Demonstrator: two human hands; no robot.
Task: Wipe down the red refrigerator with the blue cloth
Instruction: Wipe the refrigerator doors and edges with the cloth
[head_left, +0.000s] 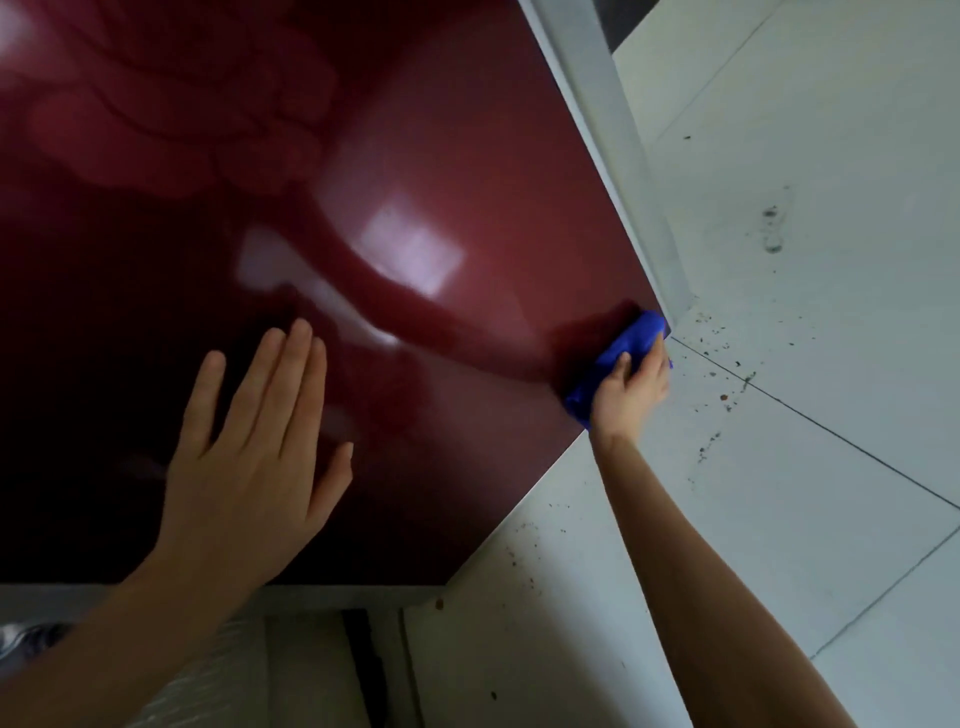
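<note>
Item 1. Red refrigerator (395, 171): glossy dark red panel filling most of the view, with window glare and my own reflection on it. Its right edge meets a grey side strip (618, 156).

Item 2. Blue cloth (636, 338): bunched, pressed against the panel at its far right corner, just where the red edge ends beside the grey strip.

Item 3. My right hand (631, 389): arm stretched out, fingers curled over the wad of cloth, gripping it and holding it to the surface.

Item 4. My left hand (249, 467): laid flat on the red panel, fingers straight and close together, thumb out to the side. It holds nothing and seems to serve as a brace, well apart from the cloth.

Item 5. White floor tiles (831, 493): dark specks (727, 364) are scattered near the corner.

Step in hand, as I judge it: a wiping stroke at the panel's right edge. Much of the surface between my two hands looks yet to be covered, though the gloss makes cleanliness hard to judge.

Next move, as I judge it: draw the cloth back across the panel towards the left hand with even pressure, overlapping strokes, and shift the bracing palm so that patch gets wiped too.
</note>
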